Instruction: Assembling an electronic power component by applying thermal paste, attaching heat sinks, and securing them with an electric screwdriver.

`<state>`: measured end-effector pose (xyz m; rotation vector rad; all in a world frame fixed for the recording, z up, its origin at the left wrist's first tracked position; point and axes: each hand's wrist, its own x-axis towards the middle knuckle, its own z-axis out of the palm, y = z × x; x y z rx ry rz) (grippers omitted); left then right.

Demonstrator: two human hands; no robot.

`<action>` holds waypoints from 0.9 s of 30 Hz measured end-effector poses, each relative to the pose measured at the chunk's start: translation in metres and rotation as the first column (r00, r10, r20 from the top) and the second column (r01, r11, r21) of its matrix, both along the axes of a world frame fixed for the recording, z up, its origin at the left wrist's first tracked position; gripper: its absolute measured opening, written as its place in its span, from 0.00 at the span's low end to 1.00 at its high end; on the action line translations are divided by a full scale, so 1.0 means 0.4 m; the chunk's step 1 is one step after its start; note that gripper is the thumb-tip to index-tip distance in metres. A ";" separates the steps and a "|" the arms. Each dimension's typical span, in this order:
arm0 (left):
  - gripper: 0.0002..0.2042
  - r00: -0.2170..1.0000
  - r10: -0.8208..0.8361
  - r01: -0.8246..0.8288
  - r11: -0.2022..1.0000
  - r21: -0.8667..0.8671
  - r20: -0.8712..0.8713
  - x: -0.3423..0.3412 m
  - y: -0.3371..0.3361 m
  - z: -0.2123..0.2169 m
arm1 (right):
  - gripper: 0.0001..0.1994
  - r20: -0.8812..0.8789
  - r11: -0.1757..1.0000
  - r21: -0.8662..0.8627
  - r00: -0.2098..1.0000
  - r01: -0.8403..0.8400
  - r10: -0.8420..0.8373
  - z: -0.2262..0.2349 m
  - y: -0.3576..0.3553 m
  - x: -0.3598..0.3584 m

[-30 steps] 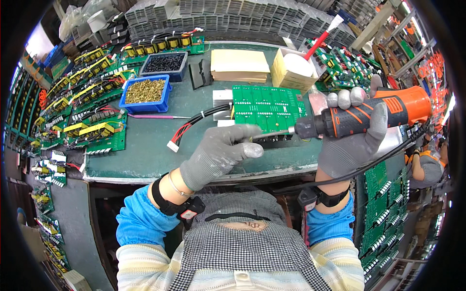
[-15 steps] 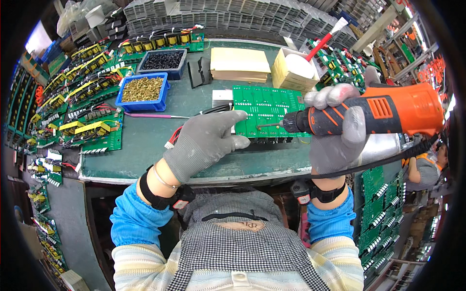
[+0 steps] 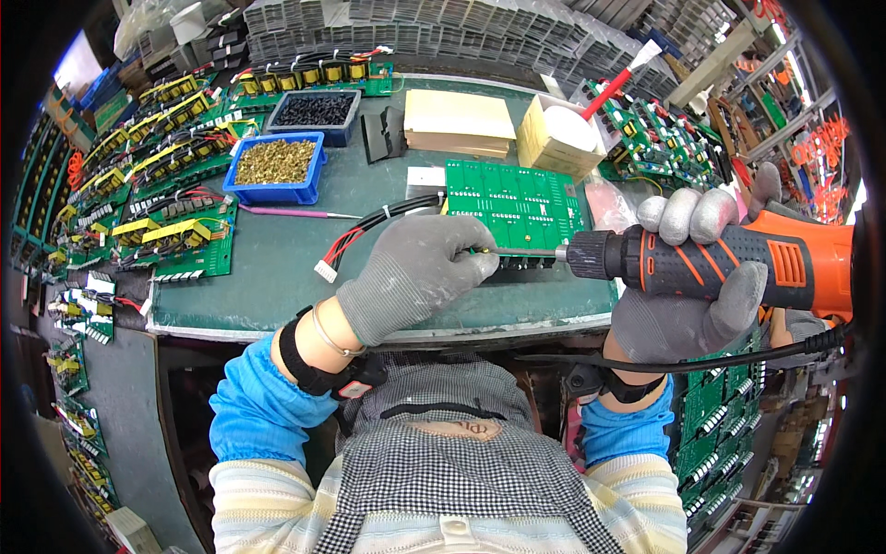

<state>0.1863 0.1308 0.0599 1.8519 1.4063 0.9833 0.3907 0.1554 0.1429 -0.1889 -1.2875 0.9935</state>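
A green circuit board (image 3: 503, 198) lies solder side up on the bench, with components beneath it. My right hand (image 3: 692, 277), in a grey glove, is wrapped round an orange and black corded power drill (image 3: 738, 258). Its long bit (image 3: 531, 251) points left along the board's near edge. At the bit's tip, the gloved fingers of my left hand (image 3: 415, 272) pinch a small brass-coloured piece, mostly hidden by the fingertips. Black and red wires (image 3: 374, 224) with a white connector (image 3: 325, 270) run out from the board's left side behind my left hand.
A blue tray (image 3: 314, 187) holds brass-coloured hardware; behind it is a bin (image 3: 349, 134) of black pieces. A pink-handled tool (image 3: 295, 212) lies nearby. Stacked cards (image 3: 459, 120) and a box (image 3: 563, 152) with a red-handled brush (image 3: 609, 92) stand behind. Assembled boards (image 3: 166, 235) crowd the left.
The drill has moved right in my right hand, its bit leaving the board's middle for my left fingertips. My left hand has shifted slightly right and its fingers have closed together.
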 end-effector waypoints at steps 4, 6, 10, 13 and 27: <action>0.09 0.996 0.053 -0.053 0.999 -0.003 -0.073 0.008 -0.010 0.004 | 0.40 -0.012 1.000 -0.003 1.000 0.003 -0.003 0.003 -0.012 -0.002; 0.09 0.994 0.057 -0.058 0.998 -0.008 -0.094 0.010 -0.017 0.010 | 0.40 0.000 1.000 -0.013 1.000 -0.004 0.004 0.002 -0.014 -0.011; 0.10 0.984 0.085 -0.084 0.996 0.009 -0.155 0.011 -0.026 0.010 | 0.38 0.028 1.000 -0.013 1.000 0.004 -0.004 -0.012 -0.018 -0.010; 0.10 0.984 0.091 -0.092 0.996 0.002 -0.153 0.012 -0.030 0.011 | 0.38 0.038 1.000 -0.024 0.999 -0.011 0.012 -0.022 -0.023 -0.002; 0.08 0.959 0.120 -0.091 0.988 0.124 -0.256 0.030 -0.041 0.003 | 0.36 -0.049 0.992 -0.072 0.994 -0.104 0.101 -0.037 -0.025 0.004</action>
